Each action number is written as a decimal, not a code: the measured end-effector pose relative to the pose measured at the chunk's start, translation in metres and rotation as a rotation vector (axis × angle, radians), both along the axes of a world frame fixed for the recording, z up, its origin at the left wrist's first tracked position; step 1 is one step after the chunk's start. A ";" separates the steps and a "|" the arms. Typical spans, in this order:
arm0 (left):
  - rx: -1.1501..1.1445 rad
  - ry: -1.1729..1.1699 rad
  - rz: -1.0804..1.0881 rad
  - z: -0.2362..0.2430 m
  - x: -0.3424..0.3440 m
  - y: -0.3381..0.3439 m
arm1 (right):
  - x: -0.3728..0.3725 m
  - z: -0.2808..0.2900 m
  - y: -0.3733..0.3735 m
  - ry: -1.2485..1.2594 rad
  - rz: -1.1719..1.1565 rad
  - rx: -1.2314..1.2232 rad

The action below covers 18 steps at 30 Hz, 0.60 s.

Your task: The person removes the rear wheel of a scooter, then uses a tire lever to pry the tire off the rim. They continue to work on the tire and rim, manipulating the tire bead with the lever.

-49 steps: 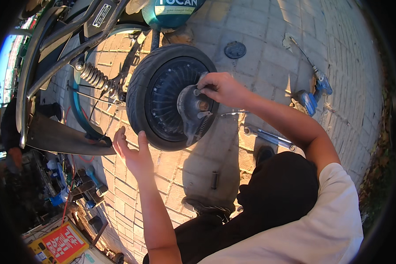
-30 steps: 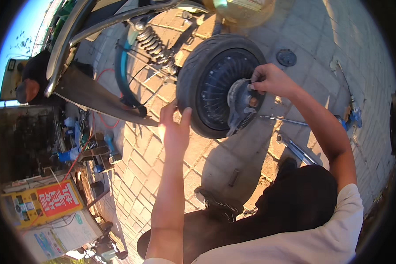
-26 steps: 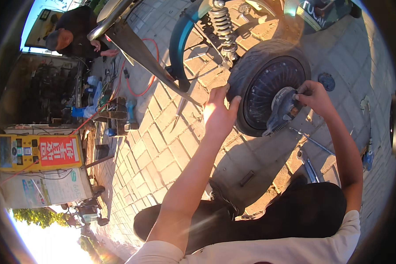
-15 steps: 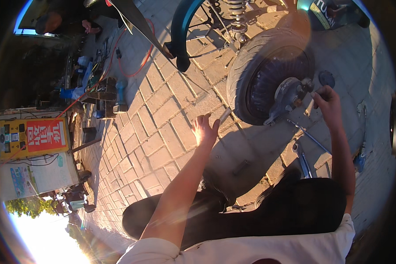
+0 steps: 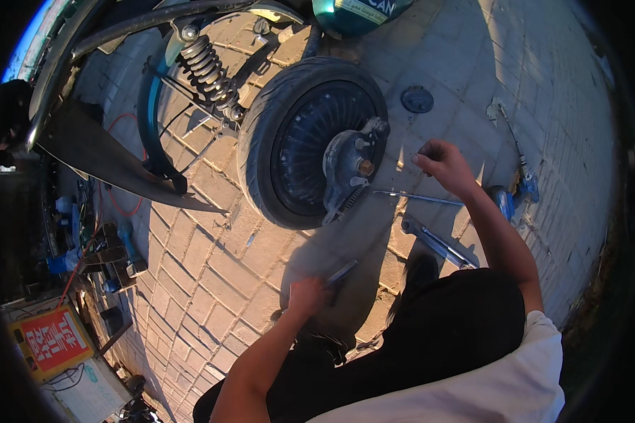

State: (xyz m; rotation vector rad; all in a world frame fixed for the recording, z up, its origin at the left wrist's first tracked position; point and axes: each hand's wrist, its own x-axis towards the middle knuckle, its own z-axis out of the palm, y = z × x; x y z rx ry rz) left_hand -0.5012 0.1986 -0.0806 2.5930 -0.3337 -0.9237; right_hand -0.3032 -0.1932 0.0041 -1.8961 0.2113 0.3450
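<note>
Both my hands have come away from the wheel (image 5: pixel 307 151), which sits in the upper middle of the frame, tilted on the paving (image 5: pixel 222 275). My right hand (image 5: pixel 443 166) has drawn back from the knob on the brake plate (image 5: pixel 337 169) and hangs just right of centre, fingers curled, thumb and forefinger together; I cannot tell whether anything small is pinched there. My left hand (image 5: pixel 308 296) has left its place beside the tyre and dropped to the shadowed lower middle, at a short metal cylinder (image 5: pixel 342 273); it is dark and blurred, so I cannot tell whether I am gripping it or only touching it. I take this to mean the wheel rests steadily enough without my support, and my attention has split to something on the ground. The tyre is matt black rubber with a grooved tread, around a dark hub ribbed like a fan. The brake plate is dull grey metal, lobed, with a tightly wound spring (image 5: pixel 354 197) at its lower edge and a coppery axle end (image 5: pixel 365 167) poking out. At upper left a chunky coil shock absorber (image 5: pixel 210 67) shines silver beside a smooth, curved teal hoop (image 5: pixel 148 106). Right of centre, bright spanners (image 5: pixel 437 241) lie near a thin, straight rod (image 5: pixel 416 196).
</note>
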 end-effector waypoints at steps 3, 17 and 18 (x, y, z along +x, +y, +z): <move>-0.051 0.038 -0.076 0.037 0.019 -0.011 | 0.025 0.003 -0.007 -0.114 -0.030 -0.109; -0.349 -0.177 0.615 0.187 0.226 0.003 | 0.238 0.104 0.130 -0.379 0.919 -0.295; -0.393 -0.162 0.650 0.187 0.229 0.002 | 0.236 0.104 0.131 -0.198 0.947 -0.289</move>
